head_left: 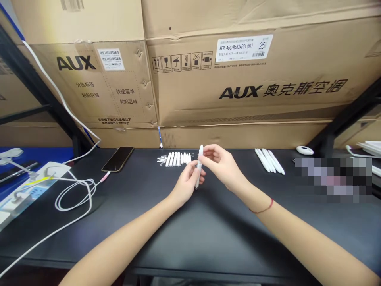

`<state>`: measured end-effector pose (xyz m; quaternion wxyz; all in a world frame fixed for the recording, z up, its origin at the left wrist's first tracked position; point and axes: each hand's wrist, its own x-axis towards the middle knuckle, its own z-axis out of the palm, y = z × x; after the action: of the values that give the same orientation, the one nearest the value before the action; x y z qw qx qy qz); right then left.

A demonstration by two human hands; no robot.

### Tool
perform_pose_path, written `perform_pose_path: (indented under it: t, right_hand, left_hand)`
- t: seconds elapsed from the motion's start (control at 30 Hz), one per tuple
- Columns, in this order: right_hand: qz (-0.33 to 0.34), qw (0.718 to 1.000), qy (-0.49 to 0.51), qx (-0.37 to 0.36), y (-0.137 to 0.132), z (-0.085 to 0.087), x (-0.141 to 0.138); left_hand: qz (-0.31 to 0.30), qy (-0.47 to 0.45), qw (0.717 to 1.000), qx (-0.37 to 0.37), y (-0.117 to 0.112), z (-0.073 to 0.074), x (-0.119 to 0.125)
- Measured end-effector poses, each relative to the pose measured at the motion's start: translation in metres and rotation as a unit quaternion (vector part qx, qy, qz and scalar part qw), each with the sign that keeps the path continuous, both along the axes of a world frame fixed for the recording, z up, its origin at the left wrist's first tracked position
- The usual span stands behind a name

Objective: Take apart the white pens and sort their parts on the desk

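Above the middle of the black table, a white pen (198,179) stands nearly upright between my hands. My left hand (188,179) is closed around its lower barrel. The thumb and fingers of my right hand (218,163) pinch its tapered upper part. Just behind my left hand lie several white pen parts (175,159) in a row, long barrels and shorter tapered pieces, with small clear bits (162,160) at their left. Farther right, several white pens (269,161) rest side by side, apart from my hands.
A phone (118,159) with a white charging cable (89,194) lies at the left, near a power strip (32,186). Large cardboard boxes (190,95) stand along the back. At the right are a small white oval object (304,150) and a blurred-out patch (336,178).
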<state>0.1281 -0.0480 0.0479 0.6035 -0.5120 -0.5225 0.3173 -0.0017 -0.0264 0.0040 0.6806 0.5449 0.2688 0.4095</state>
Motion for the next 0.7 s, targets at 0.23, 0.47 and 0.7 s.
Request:
perform_pose_path:
  t: [0.23, 0.47, 0.7]
  right_hand:
    - [0.013, 0.999, 0.034, -0.028, 0.001, 0.003, -0.001]
    - [0.045, 0.997, 0.060, 0.019, 0.003, 0.004, -0.003]
    - [-0.005, 0.996, 0.051, 0.068, 0.005, 0.014, 0.000]
  left_hand:
    - [-0.017, -0.036, 0.998, -0.052, 0.004, 0.002, 0.003]
    - [-0.030, 0.004, 0.998, -0.059, 0.004, 0.007, 0.000]
    - [-0.034, 0.009, 0.999, -0.039, 0.004, 0.004, 0.001]
